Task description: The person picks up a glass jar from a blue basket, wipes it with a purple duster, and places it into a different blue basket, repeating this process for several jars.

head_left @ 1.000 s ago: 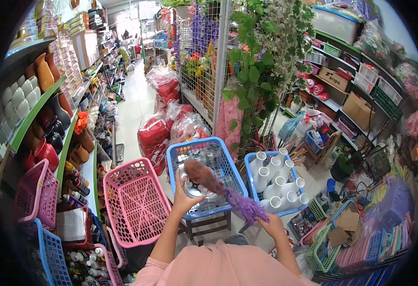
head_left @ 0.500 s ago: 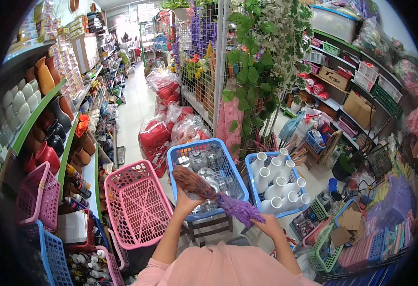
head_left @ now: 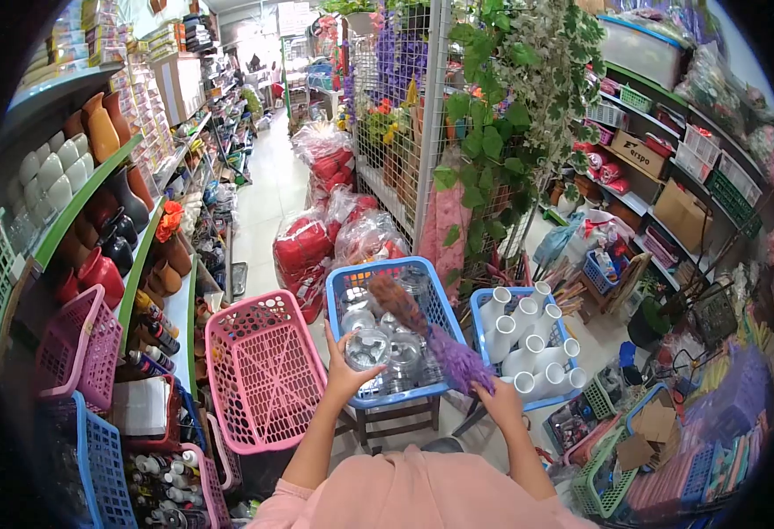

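Observation:
In the head view, my left hand [head_left: 344, 375] has its fingers and thumb around a clear round glass jar [head_left: 367, 351]. That jar is at the left side of a blue basket [head_left: 447, 310] holding several other glass pieces. My right hand [head_left: 500, 406] is closed around the purple end of a feather duster [head_left: 457, 360]. The duster slants up to the left across the basket, its brown feathered end over the glassware. The handle is hidden by feathers and my hand.
A pink basket [head_left: 314, 375] stands left of the glassware. On the right, a second blue basket [head_left: 574, 349] holds several white vases [head_left: 523, 360]. Shelves of pots and vases [head_left: 115, 286] line the left. Bagged red goods [head_left: 303, 249] lie on the floor ahead.
My left hand has let go of the duster's brown end and taken hold of a glass jar. The duster has swung right and lower in my right hand. The view has shifted slightly left.

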Tool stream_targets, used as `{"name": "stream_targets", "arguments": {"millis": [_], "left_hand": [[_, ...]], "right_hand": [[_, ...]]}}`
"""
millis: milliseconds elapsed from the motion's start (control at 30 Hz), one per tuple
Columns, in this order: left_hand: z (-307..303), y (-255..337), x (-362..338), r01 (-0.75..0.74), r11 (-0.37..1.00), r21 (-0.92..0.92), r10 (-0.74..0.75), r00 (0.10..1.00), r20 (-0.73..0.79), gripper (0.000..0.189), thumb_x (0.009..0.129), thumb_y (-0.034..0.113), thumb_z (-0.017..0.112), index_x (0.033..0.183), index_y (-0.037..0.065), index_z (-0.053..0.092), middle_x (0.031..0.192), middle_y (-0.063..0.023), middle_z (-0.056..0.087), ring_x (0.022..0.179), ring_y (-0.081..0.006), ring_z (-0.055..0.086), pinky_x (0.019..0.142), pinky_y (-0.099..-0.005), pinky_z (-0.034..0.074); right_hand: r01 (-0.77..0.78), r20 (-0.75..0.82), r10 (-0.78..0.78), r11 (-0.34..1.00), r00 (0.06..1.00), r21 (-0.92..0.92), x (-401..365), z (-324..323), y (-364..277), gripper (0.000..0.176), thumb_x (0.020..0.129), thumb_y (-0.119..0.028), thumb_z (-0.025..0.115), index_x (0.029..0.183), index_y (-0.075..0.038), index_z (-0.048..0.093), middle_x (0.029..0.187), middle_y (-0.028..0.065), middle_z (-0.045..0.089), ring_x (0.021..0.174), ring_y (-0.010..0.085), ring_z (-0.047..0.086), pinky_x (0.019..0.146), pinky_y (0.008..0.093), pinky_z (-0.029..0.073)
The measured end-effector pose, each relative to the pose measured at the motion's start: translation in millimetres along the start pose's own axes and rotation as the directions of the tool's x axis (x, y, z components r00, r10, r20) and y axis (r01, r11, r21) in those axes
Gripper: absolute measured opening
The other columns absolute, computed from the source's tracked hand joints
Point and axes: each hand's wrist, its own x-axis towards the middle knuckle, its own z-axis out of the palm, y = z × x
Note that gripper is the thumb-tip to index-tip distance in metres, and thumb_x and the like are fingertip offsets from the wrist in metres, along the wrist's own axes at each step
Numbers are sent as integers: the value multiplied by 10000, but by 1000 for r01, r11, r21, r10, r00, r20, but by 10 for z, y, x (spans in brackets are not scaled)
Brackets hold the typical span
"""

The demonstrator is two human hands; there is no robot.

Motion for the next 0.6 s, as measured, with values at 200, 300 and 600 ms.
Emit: {"name": "stream_targets", "arguments": {"millis": [200,300,600], "left_hand": [[-115,-11,-37,80,982,-172,-90,995,-48,1297,594,125,877,1493,94,-57,1279,-183,483,1166,-255,515,995,-359,413],[-198,-140,-90,53,976,-213,-74,993,-92,1263,610,93,863,1494,91,-38,1280,-182,481,1163,-252,515,988,-352,420],[-651,-31,-362,38,948,-316,-134,949,-287,1219,640,69,843,1486,83,-35,1320,-192,432,1186,-267,496,1003,-379,428]], "right_hand": [[157,-131,-160,987,978,-30,585,492,-76,310,779,-303,654,907,-22,639,836,214,634,818,410,604,713,482,470],[296,-139,-309,949,941,-107,766,686,-159,275,745,-265,669,900,-40,639,898,179,611,896,372,572,756,472,447],[326,-134,-353,926,926,-188,781,690,-614,686,675,-399,780,1171,-49,461,1140,156,501,1075,347,487,846,487,394]]}}
